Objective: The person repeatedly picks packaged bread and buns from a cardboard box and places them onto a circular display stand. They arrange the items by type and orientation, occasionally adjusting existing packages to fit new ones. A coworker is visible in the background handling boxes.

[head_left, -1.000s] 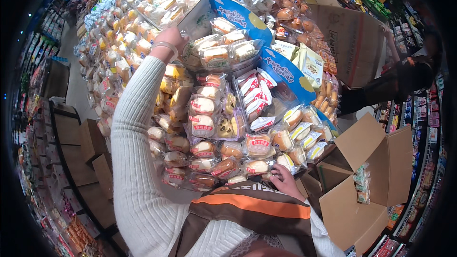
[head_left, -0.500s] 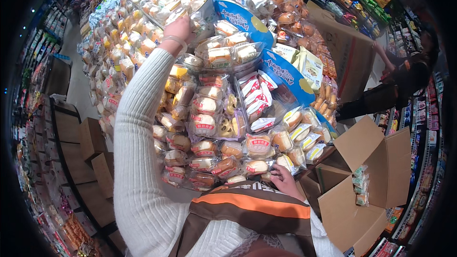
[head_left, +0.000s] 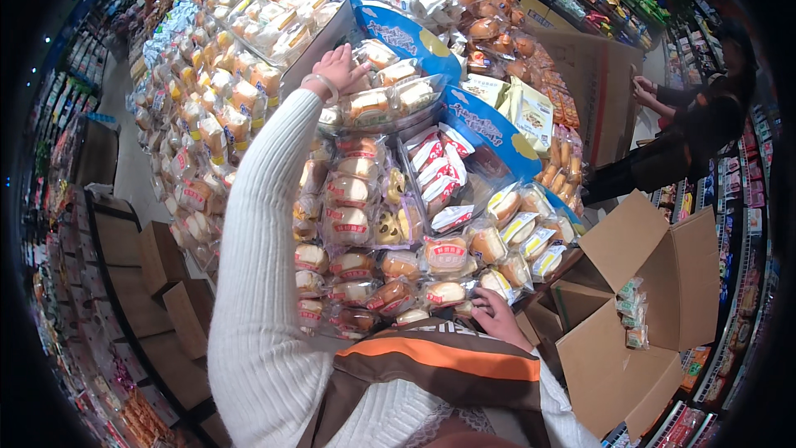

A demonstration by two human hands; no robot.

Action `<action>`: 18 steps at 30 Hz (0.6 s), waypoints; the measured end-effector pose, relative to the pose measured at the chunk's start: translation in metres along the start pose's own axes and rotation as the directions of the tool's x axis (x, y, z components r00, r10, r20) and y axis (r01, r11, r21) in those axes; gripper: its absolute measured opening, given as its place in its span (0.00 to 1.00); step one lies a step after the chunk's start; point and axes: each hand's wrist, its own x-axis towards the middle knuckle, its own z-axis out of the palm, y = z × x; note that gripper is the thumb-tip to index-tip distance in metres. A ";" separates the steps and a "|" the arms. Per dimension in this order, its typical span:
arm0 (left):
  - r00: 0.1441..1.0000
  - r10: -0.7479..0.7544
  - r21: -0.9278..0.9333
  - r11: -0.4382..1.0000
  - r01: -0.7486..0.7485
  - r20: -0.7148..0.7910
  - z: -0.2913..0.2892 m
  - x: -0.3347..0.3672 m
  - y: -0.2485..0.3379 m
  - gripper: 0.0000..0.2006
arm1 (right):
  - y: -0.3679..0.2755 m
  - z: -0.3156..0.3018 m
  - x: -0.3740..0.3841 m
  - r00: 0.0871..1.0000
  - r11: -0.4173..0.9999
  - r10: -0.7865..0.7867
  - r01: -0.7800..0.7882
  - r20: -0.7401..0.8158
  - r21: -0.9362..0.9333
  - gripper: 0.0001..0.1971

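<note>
The left hand (head_left: 338, 69) reaches far up the sloping display shelf (head_left: 489, 129), its sleeve (head_left: 265, 224) of white ribbed knit stretched along the stock; the grip lies flat with fingers loosely spread on the near end of a clear tray of cream-filled buns (head_left: 383, 99), touching its wrap, closed on nothing that shows; that tray runs with its long axis across the shelf, from the grip out to the right, its buns lined side by side along it; just beyond the fingertips sits a second clear tray of pale cakes (head_left: 286, 17), tilted and pointing up and away to the right.

The right hand (head_left: 496, 315) rests low at the front edge of the shelf, palm down, fingers curled over the edge beside a row of small wrapped round buns (head_left: 448, 255); whether this grip pinches a packet I cannot tell, as the fingertips are hidden; right of it stands an open cardboard box (head_left: 638, 307) with a few small packets (head_left: 632, 315) inside.

Between the two hands lie red-and-white wrapped rolls (head_left: 435, 170), slanting up to the right; a second person (head_left: 696, 129) in dark clothes stands well off to the right by a tall carton (head_left: 593, 87).
</note>
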 end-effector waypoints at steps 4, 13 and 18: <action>0.997 0.077 0.205 0.976 -0.070 -0.024 0.014 -0.007 0.005 0.53 | 0.000 -0.004 0.002 1.000 1.000 -0.002 0.003 0.008 -0.022 0.27; 0.986 0.001 0.072 0.997 -0.013 0.165 0.016 0.017 0.010 0.58 | 0.000 0.004 0.011 0.999 0.995 -0.021 0.026 0.047 -0.099 0.27; 0.983 -0.022 -0.630 0.770 -0.099 -0.181 0.020 0.001 -0.015 0.42 | 0.003 -0.004 0.005 0.996 0.998 -0.069 0.069 0.050 -0.006 0.28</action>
